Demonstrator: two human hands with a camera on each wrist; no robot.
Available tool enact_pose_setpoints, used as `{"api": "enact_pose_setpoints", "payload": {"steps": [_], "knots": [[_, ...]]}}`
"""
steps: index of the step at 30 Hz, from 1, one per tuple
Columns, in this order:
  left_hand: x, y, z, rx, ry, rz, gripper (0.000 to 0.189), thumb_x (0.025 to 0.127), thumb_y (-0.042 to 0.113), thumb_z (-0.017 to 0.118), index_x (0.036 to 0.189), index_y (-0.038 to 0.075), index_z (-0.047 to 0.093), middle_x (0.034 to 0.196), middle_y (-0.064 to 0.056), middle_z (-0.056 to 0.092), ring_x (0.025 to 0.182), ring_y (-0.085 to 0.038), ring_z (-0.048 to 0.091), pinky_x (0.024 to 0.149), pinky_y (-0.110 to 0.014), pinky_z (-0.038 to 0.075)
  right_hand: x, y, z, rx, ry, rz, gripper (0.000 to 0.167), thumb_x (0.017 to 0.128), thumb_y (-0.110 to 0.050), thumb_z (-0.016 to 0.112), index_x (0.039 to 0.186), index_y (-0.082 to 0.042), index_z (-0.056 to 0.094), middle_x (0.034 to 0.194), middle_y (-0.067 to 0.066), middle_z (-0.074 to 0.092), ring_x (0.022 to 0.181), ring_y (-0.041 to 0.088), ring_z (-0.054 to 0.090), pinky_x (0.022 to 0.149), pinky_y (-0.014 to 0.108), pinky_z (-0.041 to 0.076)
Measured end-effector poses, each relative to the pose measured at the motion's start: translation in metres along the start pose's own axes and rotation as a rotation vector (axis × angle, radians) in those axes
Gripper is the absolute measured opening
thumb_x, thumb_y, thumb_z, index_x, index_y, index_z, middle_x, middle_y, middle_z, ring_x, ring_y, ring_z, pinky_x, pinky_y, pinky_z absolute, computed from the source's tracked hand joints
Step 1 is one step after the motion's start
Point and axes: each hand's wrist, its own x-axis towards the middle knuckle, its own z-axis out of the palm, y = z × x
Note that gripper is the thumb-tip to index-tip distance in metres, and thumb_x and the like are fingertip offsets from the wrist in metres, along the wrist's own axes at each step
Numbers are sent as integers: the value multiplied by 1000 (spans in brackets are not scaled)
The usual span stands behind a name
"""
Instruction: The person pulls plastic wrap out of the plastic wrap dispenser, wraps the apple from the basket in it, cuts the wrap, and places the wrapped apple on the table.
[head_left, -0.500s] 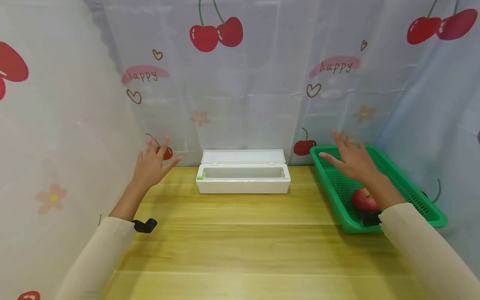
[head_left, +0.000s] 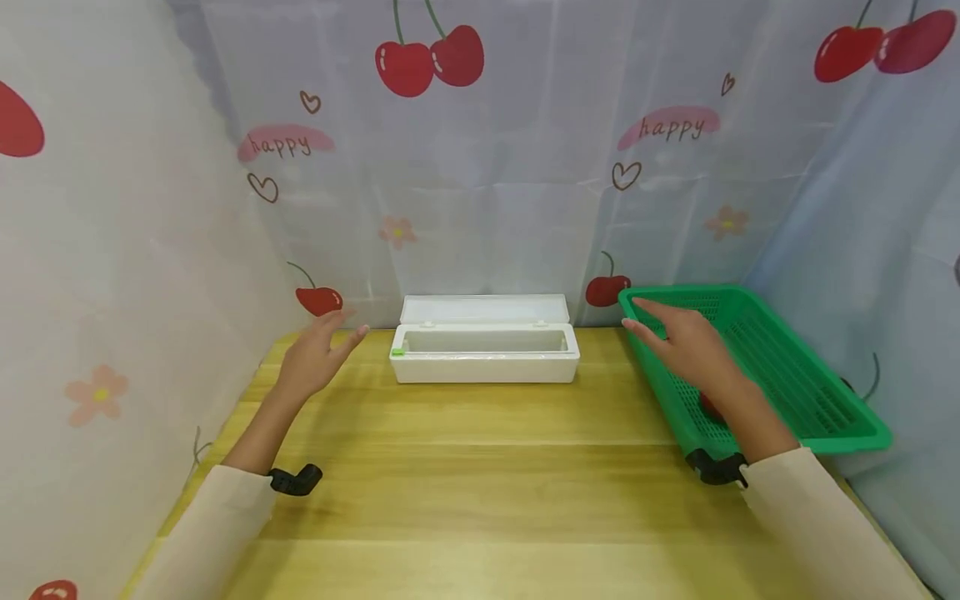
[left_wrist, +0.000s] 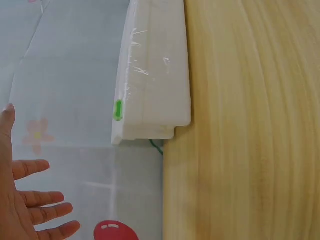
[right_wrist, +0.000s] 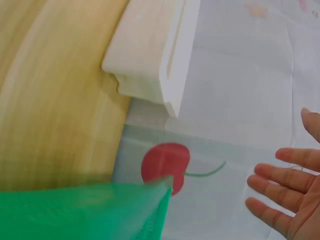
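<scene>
Both hands hover above the table, fingers extended and holding nothing. The left hand (head_left: 313, 360) is to the left of a white plastic box (head_left: 483, 368), apart from it; in the left wrist view its fingers (left_wrist: 42, 198) are spread. The right hand (head_left: 692, 343) hangs over the left side of a green basket (head_left: 795, 367), and its straight fingers (right_wrist: 282, 195) show in the right wrist view. The box stands at the table's back edge with its lid (head_left: 484, 309) raised and a green tab (head_left: 398, 352) on its front left. A red apple (head_left: 711, 407) in the basket is mostly hidden behind the right forearm.
The wooden table (head_left: 480, 483) runs back to a curtain (head_left: 510, 233) printed with cherries, hearts and "happy". Curtain also encloses the left and right sides. Each wrist wears a black camera mount, such as the left mount (head_left: 297, 480).
Both hands have come lower, and the right has shifted slightly left. The right forearm now covers most of the apple. The head view has tilted slightly; box and basket stay put.
</scene>
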Motion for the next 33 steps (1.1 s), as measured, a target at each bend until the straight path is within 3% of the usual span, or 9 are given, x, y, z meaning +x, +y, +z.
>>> {"api": "enact_pose_setpoints", "payload": {"steps": [1, 4, 6, 9, 11, 13, 19, 28, 33], "knots": [[-2, -2, 2, -12, -9, -10, 75, 101, 63, 44, 154, 9, 44, 157, -20, 40, 142, -44, 38, 104, -70, 37, -1, -3, 4, 7, 19, -15, 62, 105, -46, 52, 149, -3, 49, 65, 3, 55, 49, 16, 43, 62, 43, 48], [-9, -7, 11, -74, -27, -41, 72, 102, 62, 45, 151, 9, 48, 152, -19, 48, 138, -43, 43, 105, -68, 38, -7, -11, 16, 36, 70, -50, 53, 105, -40, 56, 143, -3, 57, 54, -2, 47, 43, 13, 33, 52, 36, 40], [-15, -11, 18, -135, -36, -58, 71, 102, 62, 45, 150, 10, 50, 148, -19, 52, 133, -43, 49, 103, -67, 40, -12, -16, 23, 63, 103, -65, 46, 104, -35, 59, 136, -3, 63, 56, 0, 54, 42, 13, 32, 50, 35, 38], [-23, -13, 30, -251, -45, -73, 64, 103, 57, 48, 145, 9, 56, 142, -18, 57, 125, -42, 56, 99, -64, 46, -18, -22, 35, 103, 146, -78, 39, 102, -30, 63, 128, -1, 69, 80, 13, 73, 52, 20, 55, 58, 42, 51], [-25, -14, 37, -312, -44, -73, 59, 104, 52, 51, 142, 8, 59, 140, -17, 60, 123, -42, 57, 98, -62, 48, -20, -26, 43, 139, 166, -76, 36, 101, -25, 66, 125, 1, 70, 104, 18, 75, 67, 26, 65, 69, 48, 56], [-27, -14, 45, -365, -38, -79, 54, 104, 48, 53, 139, 7, 62, 138, -17, 62, 122, -41, 59, 96, -59, 51, -22, -30, 51, 170, 171, -61, 34, 100, -23, 67, 123, 2, 71, 112, 20, 74, 85, 33, 71, 76, 53, 57], [-29, -6, 61, -588, -81, -167, 54, 104, 40, 57, 140, 0, 58, 133, -24, 63, 114, -35, 64, 91, -53, 56, -26, -34, 79, 304, 171, 50, 31, 100, -18, 67, 119, 6, 71, 110, 22, 74, 97, 38, 72, 81, 54, 59], [-33, 4, 78, -898, -75, -326, 48, 106, 25, 57, 143, -6, 52, 137, -31, 56, 123, -40, 60, 104, -52, 48, -25, -28, 123, 514, 171, 256, 30, 97, -12, 70, 120, 7, 70, 115, 23, 72, 103, 35, 71, 87, 49, 58], [-30, 9, 85, -995, -52, -360, 46, 106, 23, 57, 141, -7, 53, 137, -31, 56, 128, -45, 54, 106, -51, 46, -19, -27, 133, 687, 150, 403, 35, 99, -13, 68, 126, 9, 66, 120, 25, 69, 109, 30, 69, 87, 28, 58]]}}
